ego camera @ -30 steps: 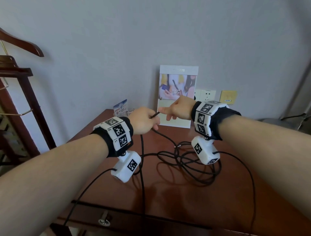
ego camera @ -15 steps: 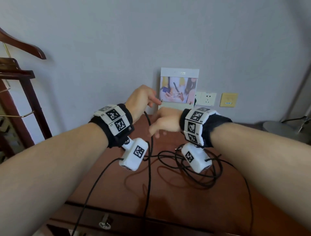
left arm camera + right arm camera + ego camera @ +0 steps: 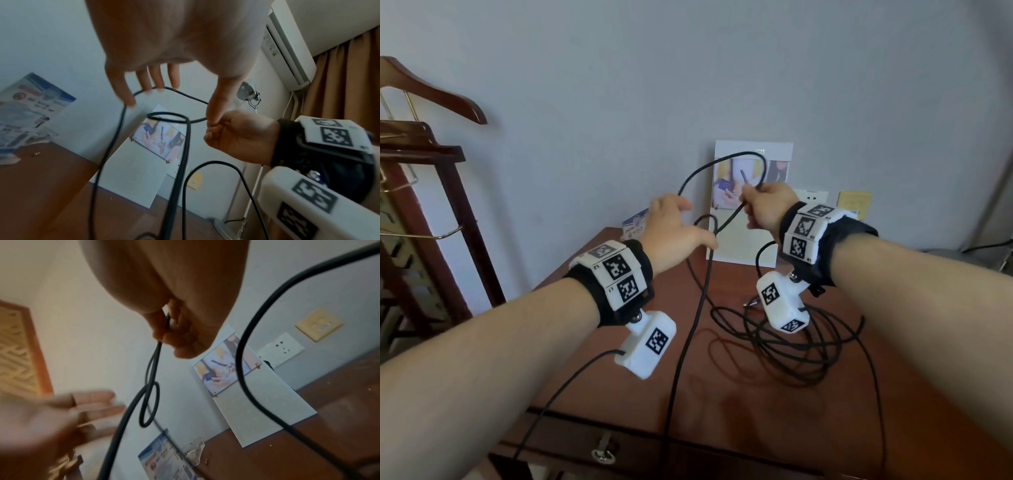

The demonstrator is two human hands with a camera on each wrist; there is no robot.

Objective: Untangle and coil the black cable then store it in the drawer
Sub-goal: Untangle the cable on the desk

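Note:
The black cable (image 3: pixel 787 342) lies in a tangled heap on the brown wooden table (image 3: pixel 722 394). One strand rises from it to my right hand (image 3: pixel 748 197), which is raised in front of the wall and pinches the cable (image 3: pixel 153 369) between thumb and fingers. From that pinch a wide loop (image 3: pixel 722 162) arcs up and left, and a small loop hangs below. My left hand (image 3: pixel 693 222) hovers beside the strand with its fingers (image 3: pixel 156 78) spread and straight, gripping nothing. The drawer front with its ring pull (image 3: pixel 602 454) shows at the table's near edge.
A white picture board (image 3: pixel 751 236) leans on the wall at the table's back, with a small leaflet stand (image 3: pixel 635 224) to its left. A wooden valet stand with a hanger (image 3: pixel 431 154) is at far left. Wall sockets (image 3: pixel 811 198) sit behind my right hand.
My right hand rose and pulled a loop of cable up off the table. My left hand, which was gripping the cable, has opened its fingers and let it go.

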